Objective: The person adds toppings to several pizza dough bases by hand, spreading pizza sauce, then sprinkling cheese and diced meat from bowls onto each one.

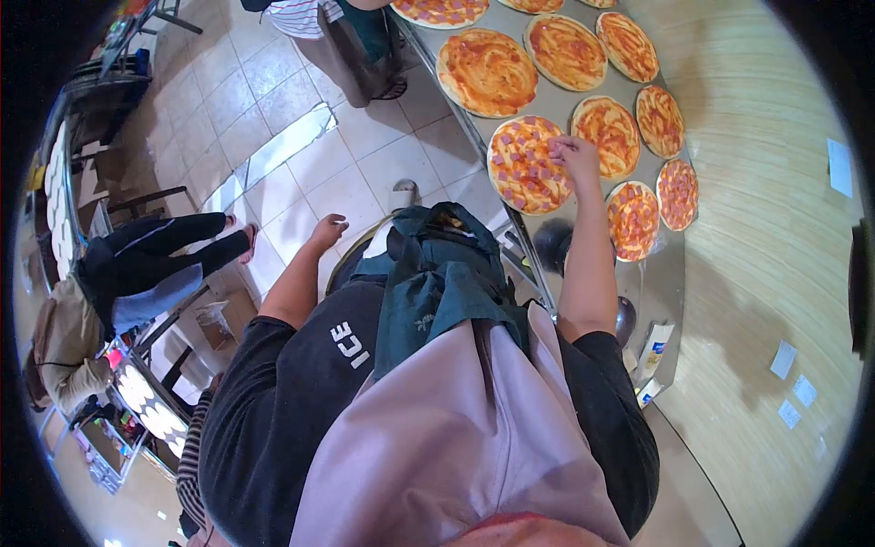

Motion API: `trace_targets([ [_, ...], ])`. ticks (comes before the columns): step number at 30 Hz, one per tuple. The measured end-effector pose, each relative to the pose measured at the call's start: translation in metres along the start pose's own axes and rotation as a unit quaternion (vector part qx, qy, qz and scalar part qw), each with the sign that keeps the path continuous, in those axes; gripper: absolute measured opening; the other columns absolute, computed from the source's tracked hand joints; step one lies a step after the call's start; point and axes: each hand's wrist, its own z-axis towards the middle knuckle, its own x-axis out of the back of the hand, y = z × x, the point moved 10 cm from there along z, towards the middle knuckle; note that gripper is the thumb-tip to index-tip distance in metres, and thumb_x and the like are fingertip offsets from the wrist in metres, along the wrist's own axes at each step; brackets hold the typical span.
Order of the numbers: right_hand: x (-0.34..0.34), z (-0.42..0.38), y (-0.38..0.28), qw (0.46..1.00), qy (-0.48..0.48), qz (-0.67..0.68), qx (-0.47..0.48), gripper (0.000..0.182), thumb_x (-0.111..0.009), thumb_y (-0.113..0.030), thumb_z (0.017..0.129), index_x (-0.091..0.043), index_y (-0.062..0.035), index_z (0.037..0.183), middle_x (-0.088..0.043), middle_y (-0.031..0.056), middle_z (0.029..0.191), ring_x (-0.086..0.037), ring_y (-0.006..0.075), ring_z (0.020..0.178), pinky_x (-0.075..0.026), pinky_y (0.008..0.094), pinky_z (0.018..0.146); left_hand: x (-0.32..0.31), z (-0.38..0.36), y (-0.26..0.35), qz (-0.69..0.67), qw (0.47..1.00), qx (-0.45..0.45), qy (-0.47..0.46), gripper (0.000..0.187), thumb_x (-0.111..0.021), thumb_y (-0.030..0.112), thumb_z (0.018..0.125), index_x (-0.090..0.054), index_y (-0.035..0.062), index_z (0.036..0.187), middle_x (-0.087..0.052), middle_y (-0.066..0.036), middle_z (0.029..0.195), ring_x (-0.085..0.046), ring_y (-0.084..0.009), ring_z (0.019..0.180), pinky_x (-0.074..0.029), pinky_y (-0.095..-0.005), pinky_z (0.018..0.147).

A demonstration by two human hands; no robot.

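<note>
My right hand (576,160) is over the right edge of a pizza (523,168) topped with cheese and pink ham cubes. Its fingertips are pinched together, and whatever lies between them is too small to make out. Beside this pizza is another pizza base (605,137) spread with red sauce. Nearer to my right forearm sit two smaller ham-topped pizzas, one round (633,221) and one by the wall (677,194). My left hand (331,230) hangs away from the table at my side, fingers loosely apart and holding nothing.
More sauced bases (487,73) cover the metal table (474,128) toward the far end. Dark round bowls (550,244) stand near my right forearm. One person (351,55) stands beyond the table's far left corner, another (137,264) at the left by lit shelves.
</note>
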Motion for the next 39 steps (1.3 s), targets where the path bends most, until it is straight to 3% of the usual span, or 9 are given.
trace_targets([
  [1, -0.001, -0.003, 0.004, 0.994, -0.027, 0.099, -0.043, 0.012, -0.057, -0.001, 0.072, -0.061, 0.0021, 0.083, -0.061, 0.0094, 0.071, -0.059, 0.0134, 0.061, -0.047, 0.0241, 0.051, 0.000, -0.001, -0.002, -0.001, 1.000, 0.000, -0.001, 0.040, -0.060, 0.025, 0.075, -0.053, 0.0021, 0.107, -0.060, -0.015, 0.091, -0.058, -0.0207, 0.072, -0.046, -0.0313, 0.068],
  [5, -0.001, -0.001, 0.002, 0.995, -0.029, 0.091, -0.026, 0.009, -0.056, 0.000, 0.072, -0.060, 0.0036, 0.079, -0.060, 0.0070, 0.070, -0.058, 0.0115, 0.059, -0.046, 0.0213, 0.049, -0.002, 0.008, -0.028, -0.007, 1.000, 0.020, -0.009, 0.042, -0.060, 0.026, 0.075, -0.052, 0.0025, 0.109, -0.059, -0.016, 0.094, -0.058, -0.0218, 0.075, -0.046, -0.0318, 0.067],
  [17, -0.019, -0.005, -0.026, 0.973, 0.004, -0.217, 0.077, 0.010, -0.064, -0.005, 0.065, -0.059, -0.0008, 0.073, -0.058, 0.0087, 0.065, -0.057, 0.0170, 0.058, -0.044, 0.0285, 0.048, 0.009, 0.013, -0.007, -0.005, 1.000, 0.008, -0.009, 0.041, -0.060, 0.027, 0.076, -0.051, 0.0038, 0.109, -0.060, -0.014, 0.093, -0.057, -0.0205, 0.074, -0.045, -0.0307, 0.064],
  [20, -0.005, -0.007, -0.019, 0.983, 0.031, -0.179, 0.027, 0.012, -0.062, -0.006, 0.067, -0.059, -0.0006, 0.078, -0.058, 0.0076, 0.065, -0.057, 0.0164, 0.057, -0.044, 0.0274, 0.048, 0.008, 0.016, -0.008, -0.008, 1.000, 0.010, -0.011, 0.042, -0.061, 0.027, 0.075, -0.051, 0.0038, 0.109, -0.060, -0.013, 0.091, -0.057, -0.0192, 0.071, -0.045, -0.0299, 0.062],
  [25, 0.029, 0.002, 0.020, 0.993, 0.029, 0.093, -0.062, 0.018, -0.054, -0.003, 0.077, -0.053, 0.0060, 0.093, -0.057, 0.0110, 0.078, -0.060, 0.0172, 0.065, -0.051, 0.0239, 0.057, 0.007, 0.020, -0.013, -0.003, 1.000, 0.007, -0.013, 0.042, -0.061, 0.027, 0.075, -0.052, 0.0039, 0.108, -0.060, -0.012, 0.090, -0.056, -0.0181, 0.069, -0.044, -0.0292, 0.060],
  [29, 0.038, -0.010, 0.020, 0.990, 0.036, 0.112, -0.072, 0.018, -0.053, -0.001, 0.077, -0.052, 0.0066, 0.094, -0.057, 0.0110, 0.075, -0.060, 0.0159, 0.065, -0.051, 0.0240, 0.057, 0.008, 0.021, -0.012, -0.002, 1.000, 0.002, -0.014, 0.042, -0.061, 0.027, 0.074, -0.052, 0.0039, 0.108, -0.060, -0.012, 0.089, -0.055, -0.0176, 0.069, -0.044, -0.0291, 0.060],
  [35, 0.016, -0.008, 0.036, 0.996, 0.001, 0.033, -0.079, 0.015, -0.052, 0.000, 0.077, -0.055, 0.0040, 0.091, -0.059, 0.0090, 0.073, -0.059, 0.0145, 0.064, -0.050, 0.0231, 0.055, 0.014, 0.022, -0.004, -0.009, 1.000, 0.007, -0.014, 0.041, -0.061, 0.026, 0.075, -0.052, 0.0037, 0.108, -0.060, -0.011, 0.088, -0.055, -0.0176, 0.068, -0.044, -0.0295, 0.062],
  [37, 0.010, 0.001, 0.030, 0.994, 0.006, -0.105, 0.010, 0.012, -0.053, -0.001, 0.075, -0.058, 0.0007, 0.087, -0.061, 0.0081, 0.073, -0.058, 0.0124, 0.061, -0.046, 0.0218, 0.052, 0.015, 0.023, 0.002, -0.014, 1.000, -0.002, -0.011, 0.041, -0.061, 0.026, 0.075, -0.052, 0.0034, 0.109, -0.060, -0.011, 0.087, -0.055, -0.0176, 0.068, -0.044, -0.0294, 0.061],
  [39, 0.013, -0.008, 0.020, 0.991, 0.023, -0.131, 0.008, 0.012, -0.055, -0.003, 0.074, -0.060, 0.0007, 0.085, -0.061, 0.0087, 0.071, -0.059, 0.0156, 0.061, -0.047, 0.0252, 0.053, 0.019, 0.022, 0.007, -0.006, 1.000, -0.003, -0.010, 0.042, -0.060, 0.025, 0.075, -0.051, 0.0028, 0.109, -0.060, -0.012, 0.087, -0.055, -0.0180, 0.069, -0.044, -0.0293, 0.062],
])
